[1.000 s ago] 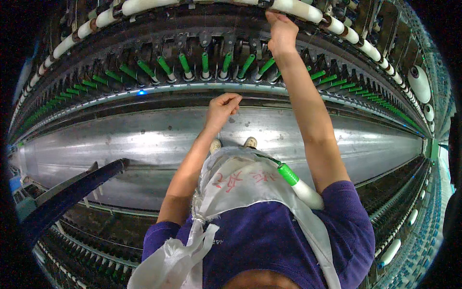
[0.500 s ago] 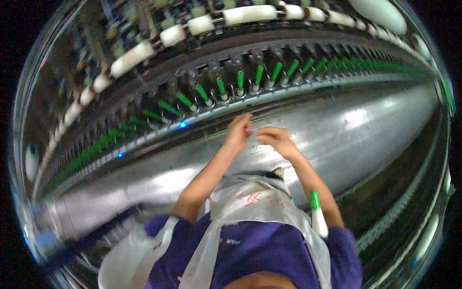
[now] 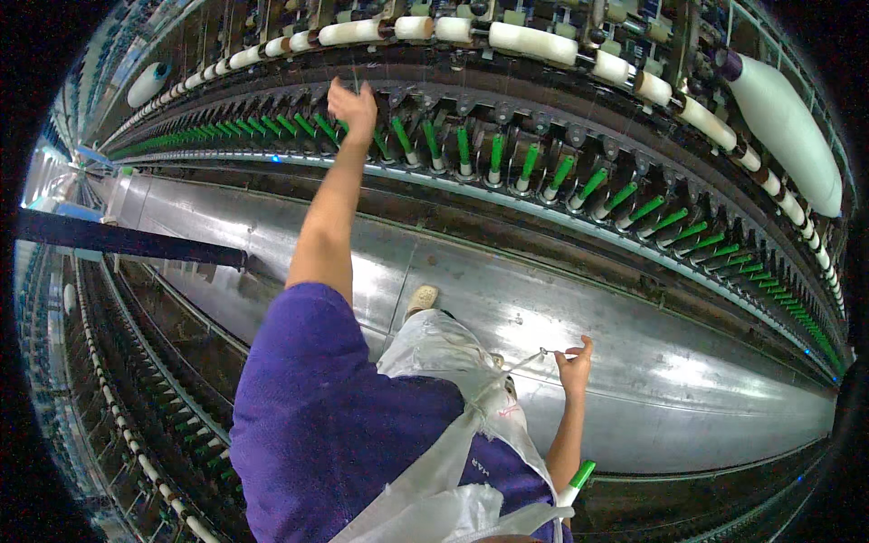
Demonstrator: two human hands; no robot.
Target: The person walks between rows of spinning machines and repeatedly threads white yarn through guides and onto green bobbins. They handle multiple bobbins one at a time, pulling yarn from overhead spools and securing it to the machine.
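My left hand (image 3: 353, 107) reaches up to the spinning frame, in front of the dark rail above the green bobbins (image 3: 496, 156). Its thumb and forefinger stand apart, and I see nothing held between them. Lower down on the right, my right hand (image 3: 574, 364) pinches a small metal hook (image 3: 549, 351), its other fingers raised. A pale cord or strip (image 3: 525, 363) runs from the hook toward the white apron (image 3: 434, 351) at my waist. A green-and-white bobbin (image 3: 577, 478) is tucked by my right forearm.
White rollers (image 3: 534, 42) run along the frame above the bobbins. A large white yarn package (image 3: 786, 131) hangs at the upper right. The metal floor (image 3: 634, 330) stretches along the aisle. A dark beam (image 3: 136, 240) juts in from the left, near another machine row (image 3: 113, 389).
My hands were close together before my body; now the left is raised to the frame and the right is lower, at the right, with the hook. The view has swung round.
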